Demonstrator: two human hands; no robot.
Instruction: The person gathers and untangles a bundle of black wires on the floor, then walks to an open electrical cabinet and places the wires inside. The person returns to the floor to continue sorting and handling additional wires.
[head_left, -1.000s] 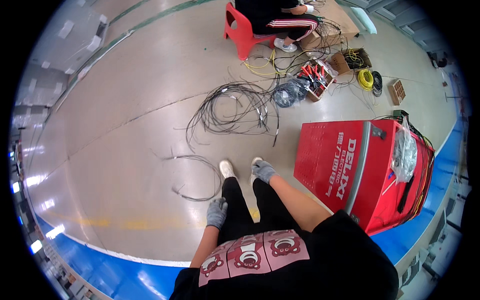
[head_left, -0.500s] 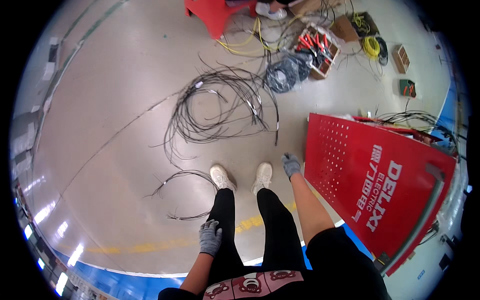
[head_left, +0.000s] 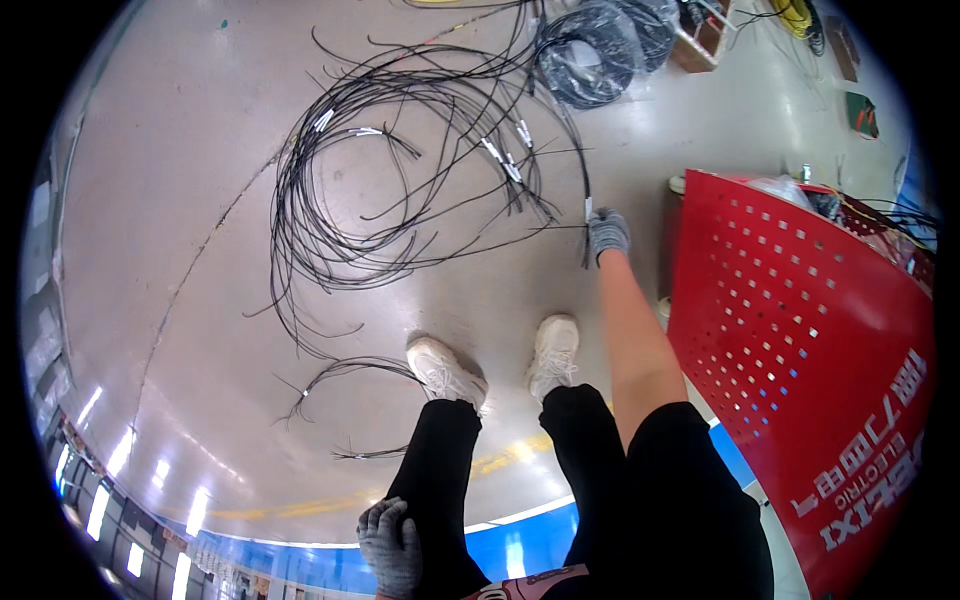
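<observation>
The head view looks down on a grey shiny floor [head_left: 180, 300] where the person stands in white shoes [head_left: 500, 365] and black trousers. The right hand [head_left: 607, 233], in a grey glove, is stretched down and forward to the floor and its fingers are closed around the end of a thin black cable [head_left: 586, 215], which has a white tag near the hand. This cable belongs to a big loose tangle of black cables [head_left: 400, 170] that lies spread on the floor, far and to the left of the right hand. A smaller loose piece of cable [head_left: 340, 380] lies near the left shoe. The left hand [head_left: 392, 545], also gloved, hangs low beside the left leg with the fingers curled; it holds nothing that can be seen. On the right stands a red metal panel with many small holes [head_left: 800, 340], just beside the right arm. Far behind the tangle lies a tight coil of black cable [head_left: 590, 55].
</observation>
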